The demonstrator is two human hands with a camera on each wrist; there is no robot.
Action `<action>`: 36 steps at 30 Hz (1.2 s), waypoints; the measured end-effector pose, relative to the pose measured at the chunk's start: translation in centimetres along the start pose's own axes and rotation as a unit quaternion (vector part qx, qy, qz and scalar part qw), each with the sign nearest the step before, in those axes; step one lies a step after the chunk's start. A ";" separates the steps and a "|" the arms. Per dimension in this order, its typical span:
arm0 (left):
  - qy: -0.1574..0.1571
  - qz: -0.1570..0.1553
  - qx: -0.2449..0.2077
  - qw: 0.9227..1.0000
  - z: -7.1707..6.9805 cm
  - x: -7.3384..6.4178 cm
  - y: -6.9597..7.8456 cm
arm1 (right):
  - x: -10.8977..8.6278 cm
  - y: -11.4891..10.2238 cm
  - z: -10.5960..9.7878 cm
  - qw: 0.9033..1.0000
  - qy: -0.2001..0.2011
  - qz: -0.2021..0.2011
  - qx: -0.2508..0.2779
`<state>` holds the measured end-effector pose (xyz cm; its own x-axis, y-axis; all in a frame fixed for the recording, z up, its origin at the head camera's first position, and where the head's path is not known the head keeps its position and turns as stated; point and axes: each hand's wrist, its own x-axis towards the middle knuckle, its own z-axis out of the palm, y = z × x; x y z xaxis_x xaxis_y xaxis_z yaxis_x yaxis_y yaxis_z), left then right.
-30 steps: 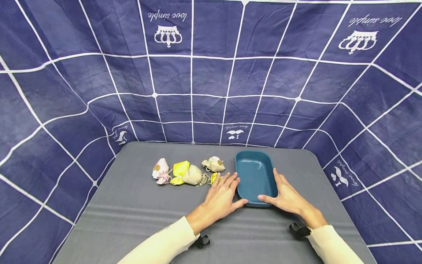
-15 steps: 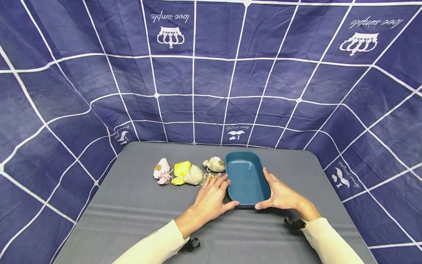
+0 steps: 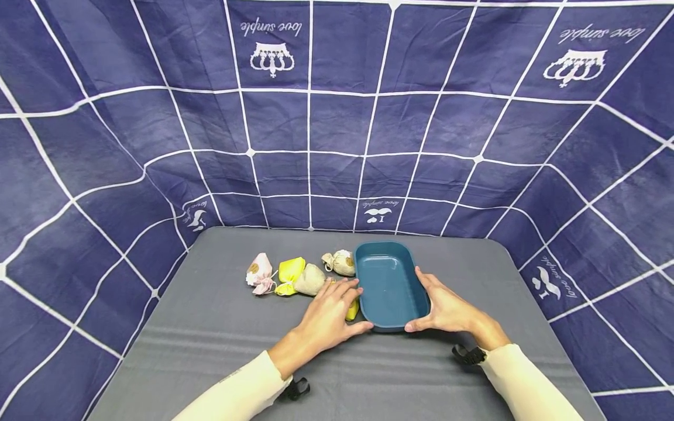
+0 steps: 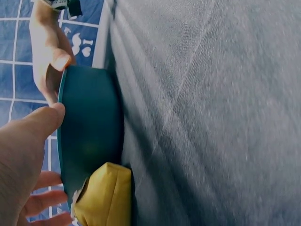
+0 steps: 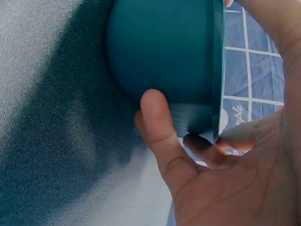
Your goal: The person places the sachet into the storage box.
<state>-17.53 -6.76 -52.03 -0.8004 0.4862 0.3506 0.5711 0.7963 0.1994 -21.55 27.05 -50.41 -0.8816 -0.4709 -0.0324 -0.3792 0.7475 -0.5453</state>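
A teal open-topped plastic box (image 3: 392, 286) stands on the grey tabletop between both hands. My left hand (image 3: 329, 316) lies along its left side, fingers fairly straight, the thumb touching the near rim. Around the near right corner my right hand (image 3: 447, 307) holds the box, fingers on the right wall and thumb at the near side. A small yellow drawstring pouch (image 4: 108, 197) sits against the box wall beside my left fingers, partly hidden by that hand in the head view. A beige pouch (image 3: 309, 279) lies just beyond the left fingers.
Another beige pouch (image 3: 344, 263) with a button lies against the box's far left side. Farther left are a yellow pouch (image 3: 290, 272) and a pink one (image 3: 259, 272). A blue gridded cloth (image 3: 337, 123) walls the table at the back and sides.
The box has slid left, with both hands moving along. The right thumb has shifted from over the rim to the near corner. The small yellow pouch now shows between left hand and box.
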 end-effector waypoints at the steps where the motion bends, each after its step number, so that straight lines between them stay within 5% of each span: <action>1: -0.003 0.000 -0.011 1.000 -0.1 0.0 -0.3 | 0.1 0.0 0.0 1.000 0.001 -0.001 -0.003; 11: -0.002 -0.003 -0.048 0.999 -0.6 -0.2 -3.4 | 0.6 -0.1 0.1 1.000 0.007 -0.008 -0.017; 17: -0.033 0.004 -0.090 0.995 -0.8 -0.1 -4.8 | 0.5 -0.2 0.4 1.000 0.002 -0.003 -0.015; 36: -0.073 0.047 -0.118 0.989 -0.2 0.9 -5.9 | -0.2 -0.4 0.2 0.999 0.027 0.011 -0.026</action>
<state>-21.58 -11.11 -52.69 -0.7495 0.6151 0.2448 0.6573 0.6476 0.3855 -21.15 26.70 -50.37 -0.9029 -0.4299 0.0022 -0.3732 0.7813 -0.5003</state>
